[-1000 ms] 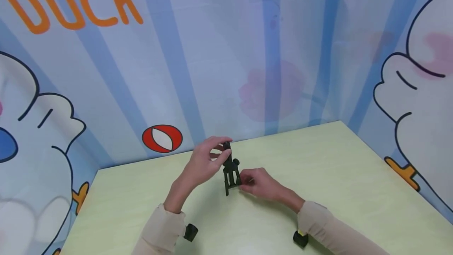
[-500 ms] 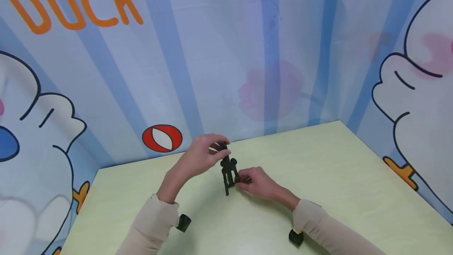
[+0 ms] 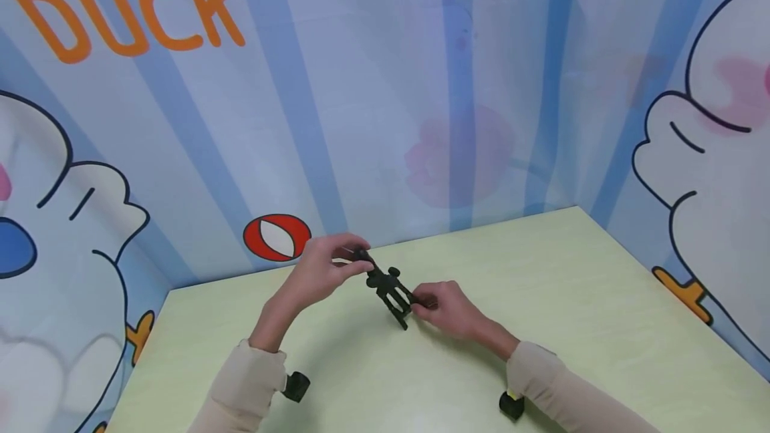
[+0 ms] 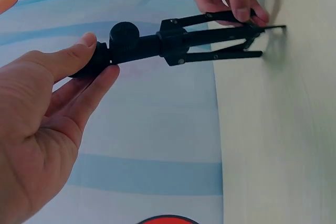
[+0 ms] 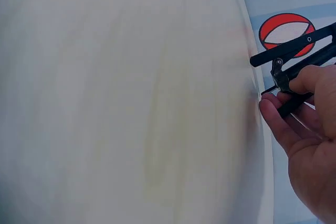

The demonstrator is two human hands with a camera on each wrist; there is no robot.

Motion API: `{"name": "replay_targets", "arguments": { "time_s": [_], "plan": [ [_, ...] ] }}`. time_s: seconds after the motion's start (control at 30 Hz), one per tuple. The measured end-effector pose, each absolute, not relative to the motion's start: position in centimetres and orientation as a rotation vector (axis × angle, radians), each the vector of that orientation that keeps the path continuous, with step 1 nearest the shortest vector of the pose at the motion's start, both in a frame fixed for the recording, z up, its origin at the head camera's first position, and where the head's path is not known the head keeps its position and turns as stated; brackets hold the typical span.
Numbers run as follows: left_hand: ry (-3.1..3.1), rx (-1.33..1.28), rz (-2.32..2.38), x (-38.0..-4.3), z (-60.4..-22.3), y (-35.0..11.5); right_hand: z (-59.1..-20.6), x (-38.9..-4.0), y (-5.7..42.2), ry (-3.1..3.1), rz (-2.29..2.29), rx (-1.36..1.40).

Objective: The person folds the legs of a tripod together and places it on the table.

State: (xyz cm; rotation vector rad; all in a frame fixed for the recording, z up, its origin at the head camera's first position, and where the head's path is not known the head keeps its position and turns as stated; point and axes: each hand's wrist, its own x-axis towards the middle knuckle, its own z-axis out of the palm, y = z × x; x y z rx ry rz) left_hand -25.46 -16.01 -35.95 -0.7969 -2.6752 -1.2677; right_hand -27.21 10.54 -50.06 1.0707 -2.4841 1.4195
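Note:
A small black tripod (image 3: 379, 279) is held at a slant between both hands above the table. My left hand (image 3: 315, 269) pinches its head end between thumb and fingers. In the left wrist view, a round knob (image 4: 125, 36) sticks out from the tripod's column, and the legs are slightly spread. My right hand (image 3: 451, 309) grips the foot end of a leg. Seen from the right wrist, its thumb and fingers close round that leg, while another leg (image 5: 283, 50) runs free above the right hand (image 5: 320, 135).
A pale yellow-green table (image 3: 571, 286) lies under the hands. Behind it hangs a blue-striped printed curtain (image 3: 385, 85) with orange lettering and a red ball picture (image 3: 277, 238). Small black cameras (image 3: 297, 387) sit at both wrists.
My left hand has moved left, carrying the tripod's head with it, so the tripod now leans more to the left. The right hand stays near the leg ends.

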Motion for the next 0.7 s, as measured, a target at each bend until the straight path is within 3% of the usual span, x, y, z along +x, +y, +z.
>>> {"name": "replay_targets", "arguments": {
  "time_s": [0.5, 0.7],
  "plan": [
    [-2.679, -0.549, -1.477, -25.0, -38.5, -19.0, -48.5, -28.2, 13.0, -2.386, 1.529, 0.886],
    [-2.7, -0.449, -1.515, -24.7, -40.3, -19.7, -47.6, -28.4, 13.5, -2.386, 1.474, 0.929]
  ]
}}
